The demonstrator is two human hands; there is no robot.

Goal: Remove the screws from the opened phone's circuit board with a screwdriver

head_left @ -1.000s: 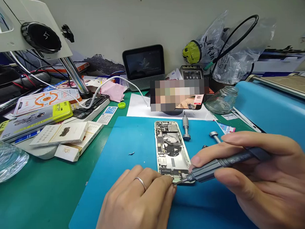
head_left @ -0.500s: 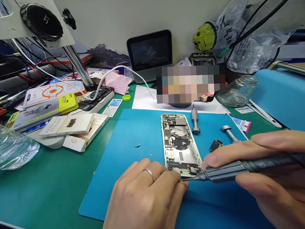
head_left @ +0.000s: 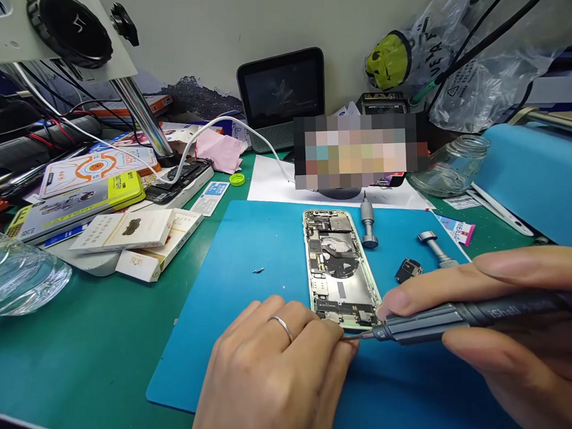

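Note:
An opened phone body (head_left: 339, 278), its inner parts exposed, lies on the blue work mat (head_left: 202, 367). My right hand (head_left: 520, 344) grips a dark grey precision screwdriver (head_left: 425, 322) between thumb and fingers, almost level and pointing left. Its thin tip reaches the fingertips of my left hand (head_left: 272, 365), just below the phone's bottom edge. The left fingers are curled and pressed together; whatever they pinch is hidden. A ring is on one of them. To the right of the phone lie a small black part (head_left: 408, 270) and a silver screwdriver (head_left: 436, 250); another silver screwdriver (head_left: 368, 224) stands near its top right.
A tiny metal piece (head_left: 258, 271) lies on the mat's left half. Boxes (head_left: 122, 229), a battery pack (head_left: 79, 206) and a glass container (head_left: 23, 274) crowd the left. A glass jar (head_left: 451, 168) stands behind right; a microscope stand (head_left: 144, 116) rises at back left.
The view has shifted slightly. Both hands and the screwdriver keep nearly the same pose at the phone's bottom edge.

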